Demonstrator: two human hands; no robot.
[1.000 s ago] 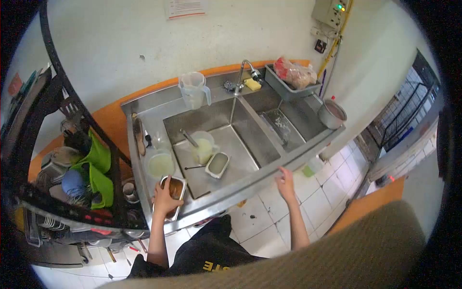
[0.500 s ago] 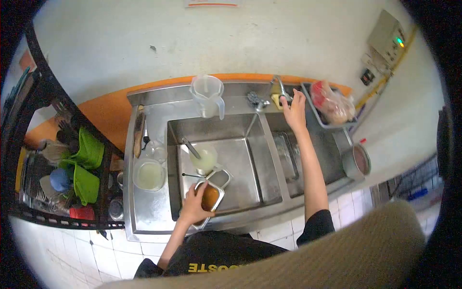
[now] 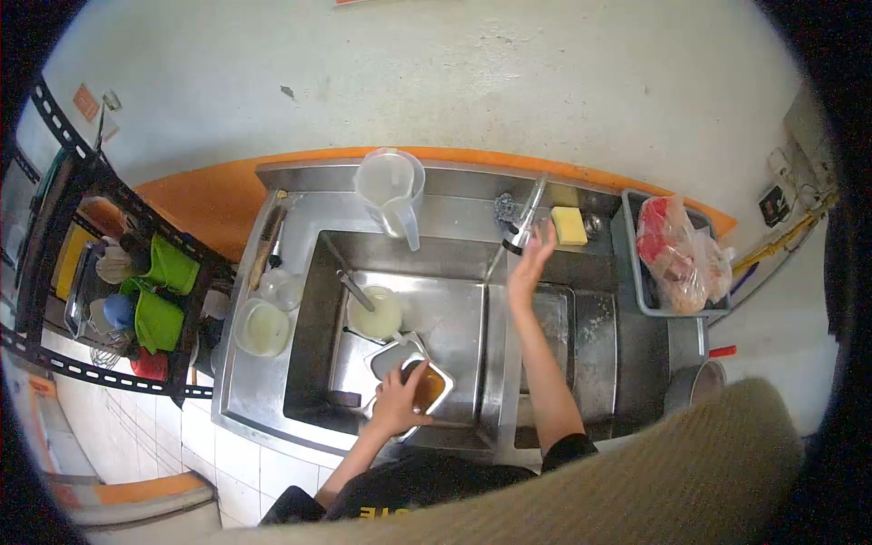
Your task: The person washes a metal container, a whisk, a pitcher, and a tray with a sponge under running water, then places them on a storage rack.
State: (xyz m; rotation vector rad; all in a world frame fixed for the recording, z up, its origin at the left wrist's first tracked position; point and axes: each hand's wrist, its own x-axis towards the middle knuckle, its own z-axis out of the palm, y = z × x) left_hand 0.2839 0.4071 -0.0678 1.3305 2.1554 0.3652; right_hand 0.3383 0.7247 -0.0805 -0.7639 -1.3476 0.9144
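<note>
My left hand grips a rectangular metal container with brown liquid in it, its fingers over the near left rim. Beside that sits a second metal container in the left sink basin. A plastic jug of cloudy yellowish liquid stands just behind, with a dark handle leaning out of it. My right hand is raised at the faucet, palm beside the black-tipped spout and fingers stretched out with nothing in them. The spout points toward the left basin.
Clear plastic jugs stand behind the basin. A yellow sponge and scouring pad lie near the faucet. Right are a grey bin of plastic bags and a pot. Left are a tub, a brush and a shelf.
The view has shifted to the right. The spout has swung toward the left basin, and my right hand has come from the faucet's top to beside the spout. My left hand keeps the metal container.
</note>
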